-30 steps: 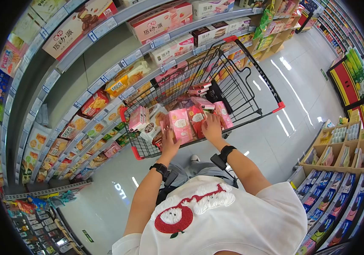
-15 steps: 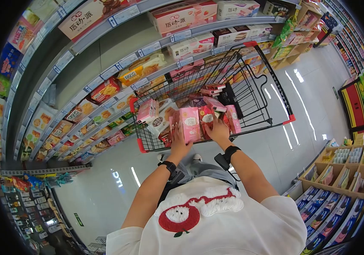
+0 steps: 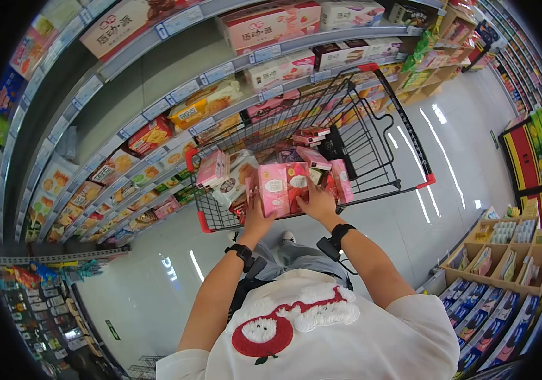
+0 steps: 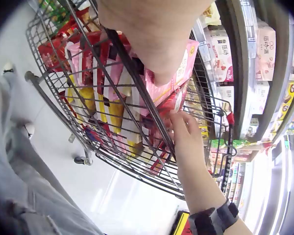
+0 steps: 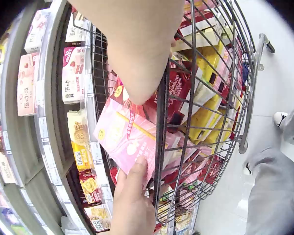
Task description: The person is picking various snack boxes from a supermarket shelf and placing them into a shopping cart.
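Observation:
In the head view my left hand (image 3: pixel 258 217) holds a pink snack box (image 3: pixel 273 192) upright in the shopping cart (image 3: pixel 204 221). The right wrist view shows that thumb across the box's printed face, with the fingers behind it. My right hand (image 3: pixel 319 201) grips a red snack pack (image 3: pixel 297 180) by its right side, thumb near the lower edge. This pack stands side by side with the pink box. In the left wrist view the right fingers curl at the red packaging just inside the cart's rim. A white bag with a round dark print (image 3: pixel 230 185) leans left of the pink box.
More snack boxes lie in the cart, including a pink-and-white box (image 3: pixel 212 168) at its left end and a black flat item (image 3: pixel 333 147). Shelves with boxed pies (image 3: pixel 271 27) curve along the far side. Wooden bins (image 3: pixel 497 250) stand at right.
The red pack has come left and up against the pink box, its front now showing more fully. My right hand has shifted left with it. The left hand stays on the pink box.

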Tool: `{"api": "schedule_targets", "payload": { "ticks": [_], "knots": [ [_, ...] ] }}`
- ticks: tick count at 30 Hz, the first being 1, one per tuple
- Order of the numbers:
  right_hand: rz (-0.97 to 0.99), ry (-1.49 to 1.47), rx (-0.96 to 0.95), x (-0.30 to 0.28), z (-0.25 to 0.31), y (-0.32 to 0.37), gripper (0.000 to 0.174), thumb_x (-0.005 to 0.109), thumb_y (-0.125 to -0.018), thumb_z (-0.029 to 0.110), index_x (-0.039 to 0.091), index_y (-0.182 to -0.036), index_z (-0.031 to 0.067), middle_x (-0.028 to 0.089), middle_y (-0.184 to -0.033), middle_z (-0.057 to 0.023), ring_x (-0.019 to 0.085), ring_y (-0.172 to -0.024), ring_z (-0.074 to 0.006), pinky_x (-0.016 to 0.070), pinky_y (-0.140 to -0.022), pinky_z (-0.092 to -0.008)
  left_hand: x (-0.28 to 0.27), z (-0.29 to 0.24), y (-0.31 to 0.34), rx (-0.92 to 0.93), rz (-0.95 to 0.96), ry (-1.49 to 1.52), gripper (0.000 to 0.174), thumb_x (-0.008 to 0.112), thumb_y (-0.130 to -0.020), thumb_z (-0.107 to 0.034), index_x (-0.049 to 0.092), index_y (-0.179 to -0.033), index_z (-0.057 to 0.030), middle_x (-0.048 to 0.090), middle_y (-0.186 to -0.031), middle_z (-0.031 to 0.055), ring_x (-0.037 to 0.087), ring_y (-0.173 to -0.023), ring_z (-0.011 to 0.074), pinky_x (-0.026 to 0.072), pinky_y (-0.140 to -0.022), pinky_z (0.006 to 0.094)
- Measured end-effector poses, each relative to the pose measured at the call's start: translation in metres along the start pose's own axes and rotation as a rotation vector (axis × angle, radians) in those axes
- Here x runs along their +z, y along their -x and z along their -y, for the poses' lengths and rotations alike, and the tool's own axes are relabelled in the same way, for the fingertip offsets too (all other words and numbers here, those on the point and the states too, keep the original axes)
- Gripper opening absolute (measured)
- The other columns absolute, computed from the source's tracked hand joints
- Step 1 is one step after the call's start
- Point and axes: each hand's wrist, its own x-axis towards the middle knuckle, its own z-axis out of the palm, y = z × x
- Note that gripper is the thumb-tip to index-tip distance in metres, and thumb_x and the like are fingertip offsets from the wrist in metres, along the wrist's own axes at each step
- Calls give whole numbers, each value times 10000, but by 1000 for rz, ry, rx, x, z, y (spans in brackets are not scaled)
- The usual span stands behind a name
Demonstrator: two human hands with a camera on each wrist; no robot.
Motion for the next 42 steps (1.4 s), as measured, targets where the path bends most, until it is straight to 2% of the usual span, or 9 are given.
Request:
{"api": "schedule_targets", "payload": {
  "ticks": [5, 17, 23, 26, 29, 30, 33, 38, 42],
  "knots": [
    [47, 21, 15, 0, 10, 6, 716, 603, -697, 383, 338, -1256, 23, 595, -859, -172, 579, -817, -322, 495, -613, -407, -7, 0, 9, -38, -2, -44, 761, 645, -696, -297, 276, -1275, 31, 355, -1266, 243, 359, -1160, 380, 314, -963, 407],
    [28, 55, 81, 26, 27, 22, 648, 562, -742, 365, 379, -1201, -54, 580, -879, -162, 553, -852, -305, 492, -655, -376, -21, 9, 24, -260, -6, -72, 688, 625, -706, -399, 340, -1254, -97, 389, -1227, 181, 410, -1111, 353, 374, -885, 416],
    [4, -11, 67, 34, 26, 25, 641, 572, -745, 338, 362, -1212, -48, 565, -913, -211, 556, -863, -332, 482, -678, -418, -17, 40, 25, -132, -49, 119, 615, 603, -746, -348, 367, -1259, -105, 392, -1240, 192, 392, -1128, 368, 366, -896, 418],
    [14, 2, 55, 36, 25, 25, 615, 568, -751, 330, 373, -1201, -41, 560, -930, -208, 544, -874, -327, 469, -708, -418, -20, 34, 28, -31, -135, -13, 548, 574, -776, -325, 389, -1249, -118, 467, -1168, 198, 452, -1079, 355, 392, -868, 395],
    [41, 64, 43, 33, 29, 21, 596, 564, -757, 325, 381, -1191, -39, 560, -944, -202, 537, -885, -329, 458, -734, -422, -30, 57, 31, -351, -73, 254, 439, 526, -808, -325, 453, -1188, -118, 565, -1019, 183, 534, -964, 336, 431, -798, 390],
    [80, 64, 86, 33, 30, 19, 589, 559, -764, 327, 381, -1192, -37, 558, -973, -199, 530, -907, -333, 452, -746, -423, -37, 63, 33, -364, -151, 34, 335, 495, -823, -323, 527, -1076, -106, 617, -871, 142, 588, -823, 312, 458, -698, 399],
    [98, 91, 108, 38, 30, 15, 600, 539, -773, 348, 369, -1200, -38, 541, -1012, -170, 496, -978, -313, 441, -755, -432, -57, 92, 42, -428, -116, -274, 228, 496, -814, -227, 555, -996, -103, 631, -820, 105, 605, -729, 277, 468, -639, 360],
    [80, 141, 94, 44, 29, 14, 597, 543, -772, 343, 374, -1199, -38, 544, -1024, -172, 492, -993, -315, 439, -760, -434, -70, 84, 33, -548, -20, -278, 259, 513, -767, -304, 592, -952, -141, 636, -810, 77, 604, -768, 273, 463, -661, 389],
    [74, 138, 114, 48, 33, 13, 569, 549, -770, 339, 399, -1189, -16, 553, -1003, -175, 494, -986, -327, 413, -797, -436, -75, 85, 31, -562, 47, -320, 328, 484, -785, -405, 594, -948, -142, 633, -795, 111, 602, -752, 305, 464, -649, 404]
  ]
}}
